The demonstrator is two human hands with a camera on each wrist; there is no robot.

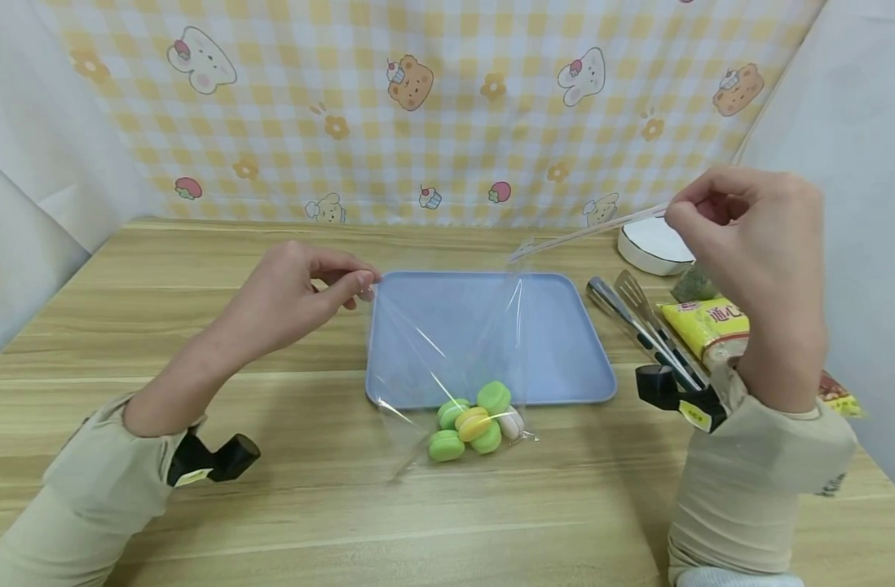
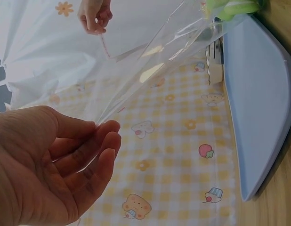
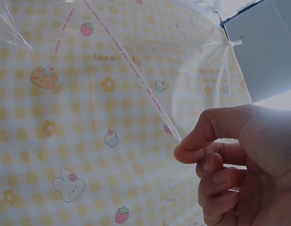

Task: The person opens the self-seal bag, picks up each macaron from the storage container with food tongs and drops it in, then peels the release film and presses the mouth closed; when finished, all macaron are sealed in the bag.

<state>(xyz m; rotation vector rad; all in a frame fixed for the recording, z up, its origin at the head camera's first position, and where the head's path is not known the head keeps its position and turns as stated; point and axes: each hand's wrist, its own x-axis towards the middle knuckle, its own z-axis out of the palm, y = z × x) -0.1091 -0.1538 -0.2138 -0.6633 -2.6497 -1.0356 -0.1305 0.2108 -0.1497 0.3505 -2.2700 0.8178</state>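
Observation:
My left hand (image 1: 301, 281) pinches the upper left corner of a clear plastic bag (image 1: 418, 359) between thumb and forefinger; the left wrist view shows the film (image 2: 136, 82) pulled taut from the fingertips. Several macarons, green, yellow and whitish (image 1: 473, 425), lie bunched at the bag's bottom, over the table just before the blue tray (image 1: 572, 359). Up on the right, my right hand (image 1: 763, 236) pinches the end of a thin white adhesive-cover strip (image 1: 594, 235). That strip (image 3: 136, 73) carries red print and stretches tight toward the bag's upper right corner.
Right of the tray lie metal tongs (image 1: 638, 326) and a slotted turner (image 1: 641, 297). Beyond them are a yellow food packet (image 1: 704, 326) and a white scalloped-edge box (image 1: 653, 244). A yellow checked cloth (image 1: 455, 147) hangs behind the wooden table (image 1: 286, 505).

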